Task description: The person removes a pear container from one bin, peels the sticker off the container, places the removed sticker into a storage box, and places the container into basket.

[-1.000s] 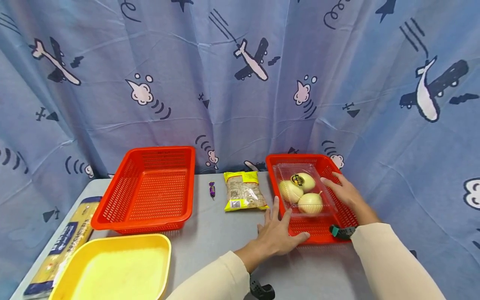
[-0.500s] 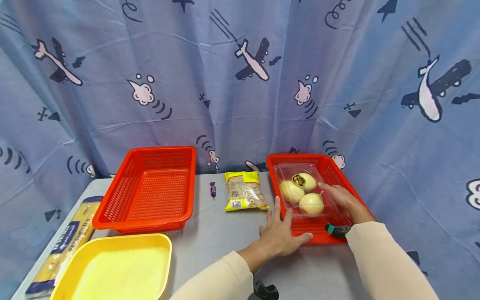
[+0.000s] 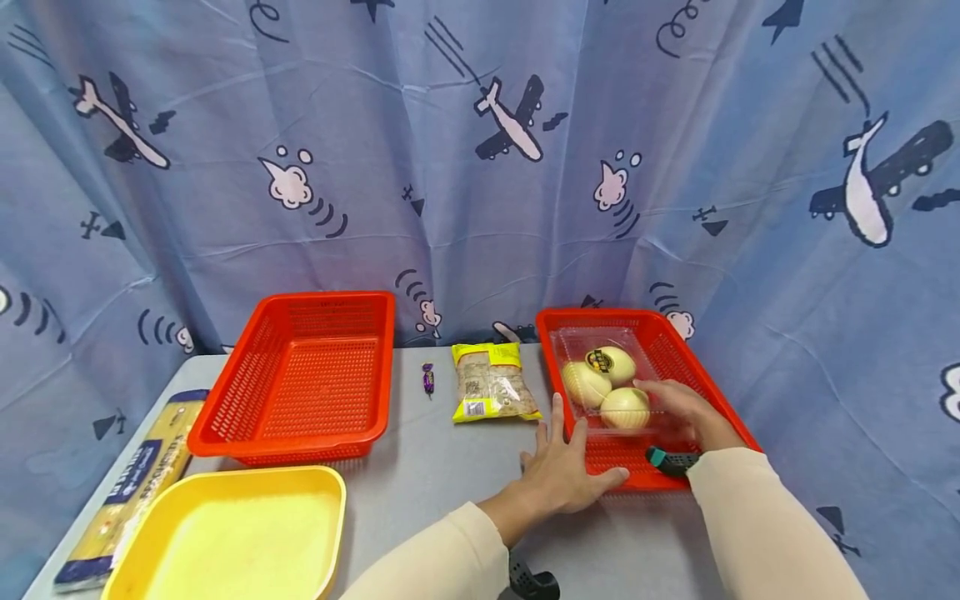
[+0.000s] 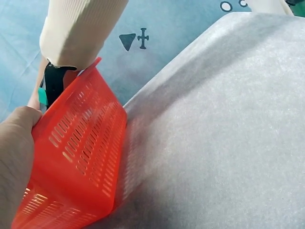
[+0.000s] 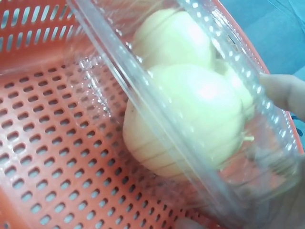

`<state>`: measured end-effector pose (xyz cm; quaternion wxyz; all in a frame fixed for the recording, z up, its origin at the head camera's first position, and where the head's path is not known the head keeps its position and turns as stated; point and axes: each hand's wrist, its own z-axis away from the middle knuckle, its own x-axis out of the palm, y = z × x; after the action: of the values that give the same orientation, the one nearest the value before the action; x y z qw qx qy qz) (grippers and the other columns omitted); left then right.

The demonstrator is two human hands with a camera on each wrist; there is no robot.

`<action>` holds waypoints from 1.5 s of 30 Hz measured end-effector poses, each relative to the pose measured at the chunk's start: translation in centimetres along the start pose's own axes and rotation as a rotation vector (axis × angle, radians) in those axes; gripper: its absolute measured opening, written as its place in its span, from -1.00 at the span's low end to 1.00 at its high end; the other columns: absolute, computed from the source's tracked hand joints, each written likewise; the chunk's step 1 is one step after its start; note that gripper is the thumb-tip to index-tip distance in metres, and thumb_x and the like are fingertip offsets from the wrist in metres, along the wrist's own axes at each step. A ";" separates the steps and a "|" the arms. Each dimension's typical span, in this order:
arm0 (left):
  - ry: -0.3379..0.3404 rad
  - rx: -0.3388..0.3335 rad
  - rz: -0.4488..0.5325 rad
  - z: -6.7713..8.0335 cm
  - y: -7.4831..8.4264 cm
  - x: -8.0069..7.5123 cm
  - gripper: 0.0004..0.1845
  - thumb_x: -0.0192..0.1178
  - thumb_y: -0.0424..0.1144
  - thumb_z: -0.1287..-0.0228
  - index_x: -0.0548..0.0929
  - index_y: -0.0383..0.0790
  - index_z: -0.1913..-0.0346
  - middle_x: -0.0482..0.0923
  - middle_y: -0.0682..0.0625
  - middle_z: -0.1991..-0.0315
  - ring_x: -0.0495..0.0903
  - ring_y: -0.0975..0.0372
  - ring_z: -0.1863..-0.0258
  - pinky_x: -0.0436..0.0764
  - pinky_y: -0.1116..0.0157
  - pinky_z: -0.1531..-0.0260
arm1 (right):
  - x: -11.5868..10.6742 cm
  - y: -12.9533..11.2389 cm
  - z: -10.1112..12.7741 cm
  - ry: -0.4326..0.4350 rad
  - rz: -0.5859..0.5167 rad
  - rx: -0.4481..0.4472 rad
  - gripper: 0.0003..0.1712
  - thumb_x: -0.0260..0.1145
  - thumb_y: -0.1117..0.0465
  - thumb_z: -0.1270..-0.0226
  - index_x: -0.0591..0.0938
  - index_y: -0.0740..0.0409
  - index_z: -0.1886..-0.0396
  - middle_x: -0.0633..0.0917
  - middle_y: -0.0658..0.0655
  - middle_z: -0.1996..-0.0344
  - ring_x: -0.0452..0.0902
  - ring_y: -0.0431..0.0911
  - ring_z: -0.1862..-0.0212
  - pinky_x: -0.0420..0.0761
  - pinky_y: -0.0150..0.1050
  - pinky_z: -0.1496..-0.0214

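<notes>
A clear plastic clamshell box point(image 3: 577, 340) holding three pale yellow pears point(image 3: 626, 408) is in the right-hand red basket point(image 3: 637, 477), close to its left wall. My right hand point(image 3: 688, 408) grips the box's right side; in the right wrist view a digit point(image 5: 284, 92) lies over the box's edge and more fingers show dimly below it. My left hand point(image 3: 558, 471) rests at the basket's front left corner, fingers spread and fairly straight. Its thumb point(image 4: 25, 115) touches the rim in the left wrist view. The other left fingers are out of that view.
Another red basket point(image 3: 381, 367) stands left on the grey table point(image 3: 420, 517), with a yellow tray point(image 3: 337, 492) in front. A long yellow-and-blue packet point(image 3: 135, 492) lies at the far left. Between the baskets are a purple-wrapped candy point(image 3: 428, 379) and a yellow-edged bag point(image 3: 491, 383). A curtain hangs behind.
My right hand has moved left and slightly down from the basket's right side onto the box's right side. My left hand and the box have hardly shifted.
</notes>
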<state>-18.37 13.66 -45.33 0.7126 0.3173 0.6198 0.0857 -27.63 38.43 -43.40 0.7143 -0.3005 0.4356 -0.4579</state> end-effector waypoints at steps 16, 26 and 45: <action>0.004 0.013 0.050 0.2 0.2 0.0 -0.01 0.06 0.52 -0.03 0.20 0.09 -0.49 -0.46 0.08 -0.54 0.02 -0.10 -0.41 0.30 -0.29 -0.08 | -0.7 -0.2 1.6 0.064 -0.411 -0.106 -0.65 0.25 0.16 -0.38 0.23 0.06 0.11 0.52 0.06 0.30 0.57 -0.07 0.36 0.67 -0.06 0.25; 0.004 0.011 0.073 0.2 0.2 0.2 0.01 0.07 0.51 -0.02 0.19 0.05 -0.49 -0.45 0.08 -0.54 0.00 -0.09 -0.42 0.32 -0.27 -0.08 | -2.4 -0.7 3.8 0.077 -0.546 -0.143 -0.70 0.23 0.20 -0.39 0.24 0.00 0.14 0.60 0.01 0.45 0.62 -0.06 0.42 0.64 0.09 0.31; 0.068 0.025 0.218 0.3 -0.4 0.7 -0.01 0.18 0.43 -0.01 0.26 -0.02 -0.47 -0.37 0.06 -0.54 0.05 0.00 -0.41 0.40 -0.12 -0.09 | -3.2 -2.7 8.4 -0.032 -0.729 -0.109 -0.67 0.08 0.12 -0.47 0.12 -0.03 0.00 0.18 0.16 -0.10 0.61 0.06 0.19 0.53 0.20 0.09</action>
<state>-18.03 13.62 -46.15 0.6735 0.3886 0.6065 0.1658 -21.79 40.56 -36.31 0.4938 -0.4806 0.3124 -0.6539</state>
